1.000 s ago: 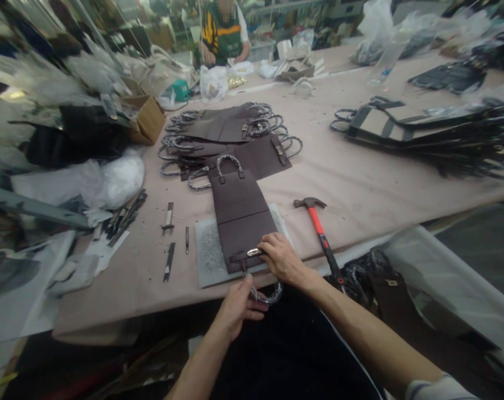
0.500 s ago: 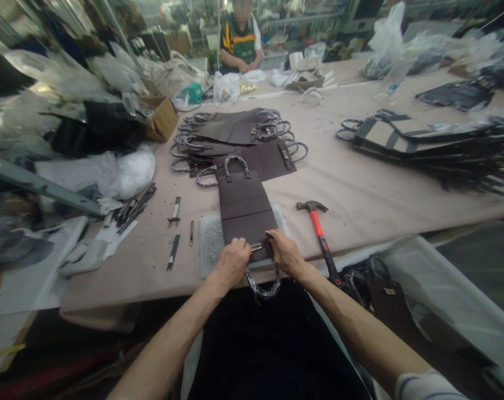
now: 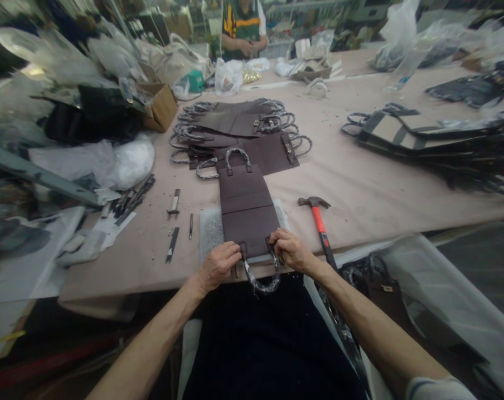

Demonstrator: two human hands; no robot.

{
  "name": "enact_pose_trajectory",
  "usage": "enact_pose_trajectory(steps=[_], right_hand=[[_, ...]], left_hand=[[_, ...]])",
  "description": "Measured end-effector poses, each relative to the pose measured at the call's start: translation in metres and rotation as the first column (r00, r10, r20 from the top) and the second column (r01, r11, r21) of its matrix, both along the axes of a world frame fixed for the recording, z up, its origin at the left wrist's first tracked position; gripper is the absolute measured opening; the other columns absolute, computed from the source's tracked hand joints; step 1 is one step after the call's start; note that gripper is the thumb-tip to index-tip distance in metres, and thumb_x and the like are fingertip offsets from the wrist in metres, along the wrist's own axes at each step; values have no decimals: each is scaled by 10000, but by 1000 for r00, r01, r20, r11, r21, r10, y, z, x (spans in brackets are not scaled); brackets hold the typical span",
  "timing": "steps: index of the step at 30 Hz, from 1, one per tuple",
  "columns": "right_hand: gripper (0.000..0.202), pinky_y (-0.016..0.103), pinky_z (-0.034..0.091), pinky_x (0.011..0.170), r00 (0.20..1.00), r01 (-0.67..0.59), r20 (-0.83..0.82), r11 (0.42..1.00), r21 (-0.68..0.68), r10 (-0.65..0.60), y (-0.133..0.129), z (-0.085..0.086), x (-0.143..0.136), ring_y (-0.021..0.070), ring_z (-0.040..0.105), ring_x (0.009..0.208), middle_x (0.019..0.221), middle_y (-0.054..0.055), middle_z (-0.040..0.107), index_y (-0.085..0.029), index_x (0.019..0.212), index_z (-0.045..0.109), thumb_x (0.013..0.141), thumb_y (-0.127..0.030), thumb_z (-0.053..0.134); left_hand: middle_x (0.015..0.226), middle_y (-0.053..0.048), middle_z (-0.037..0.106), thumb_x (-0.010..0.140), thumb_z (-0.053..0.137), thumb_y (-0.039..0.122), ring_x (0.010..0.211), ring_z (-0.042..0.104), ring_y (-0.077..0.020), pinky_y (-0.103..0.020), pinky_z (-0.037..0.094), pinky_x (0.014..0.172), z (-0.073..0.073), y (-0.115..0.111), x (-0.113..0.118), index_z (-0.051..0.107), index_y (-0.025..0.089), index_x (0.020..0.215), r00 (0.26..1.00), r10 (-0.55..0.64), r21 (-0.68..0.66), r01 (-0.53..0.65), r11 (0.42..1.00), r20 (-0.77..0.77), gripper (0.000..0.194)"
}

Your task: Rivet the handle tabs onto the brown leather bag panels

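A flat dark brown bag panel (image 3: 250, 186) lies lengthwise before me, with plastic-wrapped handles at its far and near ends. Its near part rests on a pale slab (image 3: 210, 236). The near handle (image 3: 262, 286) hangs over the table edge. My left hand (image 3: 221, 264) is closed at the panel's near left edge, beside the handle base. At the near right edge, my right hand (image 3: 291, 249) pinches by the other handle base. Small dark strips poke out below the fingers of both hands; their full shape is hidden.
A claw hammer (image 3: 318, 219) lies to the right. On the left are a slim metal punch (image 3: 191, 226) and dark strips (image 3: 172, 244). Stacked brown panels (image 3: 235, 125) lie beyond, more bag pieces (image 3: 414, 139) at right. Across the table stands a person (image 3: 244, 33).
The strap with the metal buckle that lay across the panel's near end is out of sight. My left hand has moved left, to the panel's edge; the right stays near the right edge.
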State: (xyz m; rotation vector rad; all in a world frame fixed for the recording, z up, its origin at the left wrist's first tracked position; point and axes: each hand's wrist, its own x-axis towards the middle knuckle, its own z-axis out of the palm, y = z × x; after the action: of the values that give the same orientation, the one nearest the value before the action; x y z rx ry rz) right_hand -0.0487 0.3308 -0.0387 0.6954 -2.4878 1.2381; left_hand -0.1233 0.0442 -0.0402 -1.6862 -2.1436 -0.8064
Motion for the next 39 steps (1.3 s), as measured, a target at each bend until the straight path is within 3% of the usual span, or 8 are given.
enact_pose_trajectory(steps=[7, 11, 15, 18, 20, 23, 25, 39], right_hand=[[227, 529, 396, 1166, 997, 32, 65, 999, -35, -30, -2, -3, 13, 232, 613, 1203, 1150, 68, 692, -224, 893, 610, 941, -109, 421], [170, 547, 403, 1147, 987, 123, 104, 992, -18, -120, -5, -13, 14, 268, 599, 1247, 1236, 77, 679, -254, 1071, 633, 1010, -279, 476], [143, 513, 436, 1050, 977, 201, -87, 976, 84, -194, -18, -17, 6, 272, 632, 1138, 1130, 67, 692, -253, 1063, 630, 1001, -314, 516], [105, 516, 428, 1018, 953, 270, -183, 950, 154, -241, -31, -16, 4, 277, 627, 1078, 1100, 72, 678, -240, 1013, 630, 981, -300, 550], [97, 519, 429, 998, 941, 306, -204, 938, 162, -271, -36, -15, 3, 280, 622, 1052, 1085, 72, 671, -237, 997, 632, 977, -291, 555], [89, 514, 440, 974, 938, 314, -200, 938, 146, -283, -39, -15, 1, 282, 621, 1036, 1064, 69, 672, -237, 983, 636, 968, -287, 564], [90, 514, 441, 975, 939, 318, -185, 938, 137, -291, -38, -16, 0, 284, 622, 1036, 1059, 68, 674, -236, 979, 642, 961, -286, 569], [82, 530, 407, 1041, 925, 379, -76, 920, 103, -373, -53, -14, 5, 263, 576, 1059, 1045, 63, 651, -222, 969, 610, 917, -165, 583]], left_hand=[[1115, -145, 703, 992, 386, 73, 1114, 652, -243, -364, 599, 877, -7, 3, 14, 687, 132, 1081, 991, 127, 1, -127, 992, -39, 319], [1187, -133, 691, 996, 387, 97, 1168, 633, -244, -375, 591, 933, -10, 5, 23, 675, 138, 1131, 977, 211, -16, -210, 978, 35, 320], [1161, -116, 701, 960, 411, 53, 1123, 648, -219, -364, 573, 983, -13, -8, 19, 658, 133, 1150, 921, 363, 148, -382, 912, 144, 323], [1054, -112, 717, 939, 450, 52, 1020, 670, -235, -386, 577, 926, -9, -38, 2, 686, 151, 1080, 742, 634, 102, -663, 742, 217, 292], [1047, -127, 717, 938, 496, 84, 1006, 672, -262, -400, 563, 907, -2, -63, -17, 694, 143, 1068, 496, 825, -105, -836, 538, 271, 244], [1119, -147, 713, 956, 584, 202, 1051, 670, -280, -365, 527, 903, 11, -96, -50, 693, 132, 1106, 146, 959, -494, -833, 251, 243, 198], [1079, -148, 728, 931, 655, 292, 1027, 682, -284, -332, 513, 854, 17, -109, -68, 709, 141, 1059, 64, 978, -623, -762, 177, 200, 204], [652, -30, 632, 816, 717, 323, 713, 636, -238, -293, 356, 581, 14, -118, -99, 666, 190, 726, 141, 982, -819, -544, 183, 127, 169]])
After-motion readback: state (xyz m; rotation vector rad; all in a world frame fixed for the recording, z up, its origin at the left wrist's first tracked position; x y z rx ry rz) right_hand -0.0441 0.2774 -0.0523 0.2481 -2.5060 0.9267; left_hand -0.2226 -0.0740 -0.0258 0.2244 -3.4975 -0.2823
